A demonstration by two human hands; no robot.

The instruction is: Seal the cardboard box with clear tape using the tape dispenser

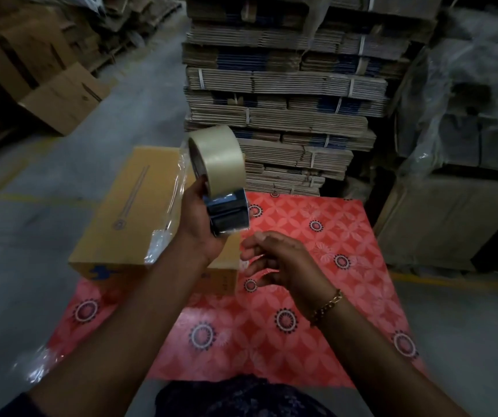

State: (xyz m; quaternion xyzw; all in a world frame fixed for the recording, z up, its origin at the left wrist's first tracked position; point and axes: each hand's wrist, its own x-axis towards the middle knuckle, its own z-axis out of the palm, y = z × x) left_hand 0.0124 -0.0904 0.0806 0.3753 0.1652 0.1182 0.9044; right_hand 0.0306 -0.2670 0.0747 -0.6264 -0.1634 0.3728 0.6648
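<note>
left hand (pixel 199 218) gripping dispenser (pixel 226 212) with roll (pixel 219 156) raised over box (pixel 130 212) on mat (pixel 316 266), left of centre; right hand (pixel 274 260) empty, fingers loosely spread; best to catch the tape end, press down, pull straight along the seam

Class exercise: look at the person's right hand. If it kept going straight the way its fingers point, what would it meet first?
The right hand is open, its fingers pointing left toward the left hand. It would probably meet the tape dispenser held there, or that hand's palm; depth is unclear from one view.
</note>
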